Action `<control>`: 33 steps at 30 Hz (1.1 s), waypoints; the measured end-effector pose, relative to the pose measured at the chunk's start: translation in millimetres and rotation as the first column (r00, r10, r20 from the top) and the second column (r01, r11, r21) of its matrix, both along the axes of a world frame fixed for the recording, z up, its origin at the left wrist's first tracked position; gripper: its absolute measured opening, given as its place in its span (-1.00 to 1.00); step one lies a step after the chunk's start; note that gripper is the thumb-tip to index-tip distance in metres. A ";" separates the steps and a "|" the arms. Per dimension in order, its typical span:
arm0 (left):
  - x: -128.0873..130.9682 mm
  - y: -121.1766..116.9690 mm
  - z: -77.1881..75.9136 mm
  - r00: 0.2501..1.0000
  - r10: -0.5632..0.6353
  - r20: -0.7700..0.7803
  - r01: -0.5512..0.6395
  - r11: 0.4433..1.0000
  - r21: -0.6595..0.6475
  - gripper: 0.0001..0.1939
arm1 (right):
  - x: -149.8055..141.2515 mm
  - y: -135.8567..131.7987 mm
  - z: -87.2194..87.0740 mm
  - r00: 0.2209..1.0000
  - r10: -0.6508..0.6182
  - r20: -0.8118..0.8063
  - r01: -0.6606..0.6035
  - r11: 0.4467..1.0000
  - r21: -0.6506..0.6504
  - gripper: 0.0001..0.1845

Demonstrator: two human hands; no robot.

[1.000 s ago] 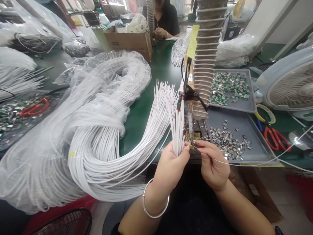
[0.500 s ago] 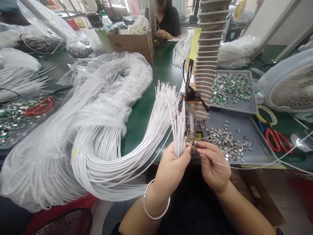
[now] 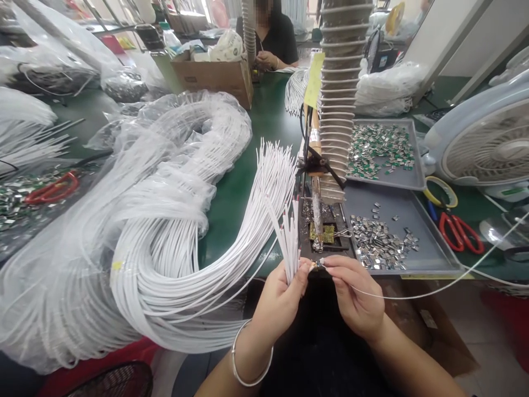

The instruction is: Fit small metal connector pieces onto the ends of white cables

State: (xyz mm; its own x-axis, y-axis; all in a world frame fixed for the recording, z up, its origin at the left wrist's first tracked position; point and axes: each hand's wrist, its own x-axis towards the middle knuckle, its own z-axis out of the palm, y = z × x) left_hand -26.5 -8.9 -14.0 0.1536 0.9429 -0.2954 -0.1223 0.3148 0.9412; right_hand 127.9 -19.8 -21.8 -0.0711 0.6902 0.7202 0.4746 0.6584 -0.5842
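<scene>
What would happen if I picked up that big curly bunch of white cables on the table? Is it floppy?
The white cables would probably sag and bend, since they curve in wide loops. They're likely heavy together, with so many packed close. The loose, crinkled plastic around part might slide.

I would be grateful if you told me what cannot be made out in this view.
All in the head view:
- Small part between left hand and right hand: too small to identify, partly covered by fingers.
- White strands: lower stretch hidden by the left hand's fingers.
- Thin white cable: far end cut off by the right edge.
- Ribbed hose: cut off by the top edge.
</scene>
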 end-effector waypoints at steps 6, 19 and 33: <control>-8.8 -7.6 -1.3 0.980 0.077 -0.185 -0.040 0.980 0.196 -0.67 | 16.9 -5.3 5.9 0.990 -0.128 0.054 0.132 0.989 -0.071 -0.66; 4.4 2.7 -15.9 0.895 0.083 0.437 -0.089 0.996 -0.009 -0.70 | 81.2 54.2 -2.7 0.684 -0.324 0.654 0.580 0.785 -0.217 -0.79; 9.3 7.3 -8.2 0.915 0.135 0.379 -0.104 0.990 -0.100 -0.67 | 54.1 26.9 15.6 0.897 -0.317 0.308 0.389 0.897 -0.210 -0.84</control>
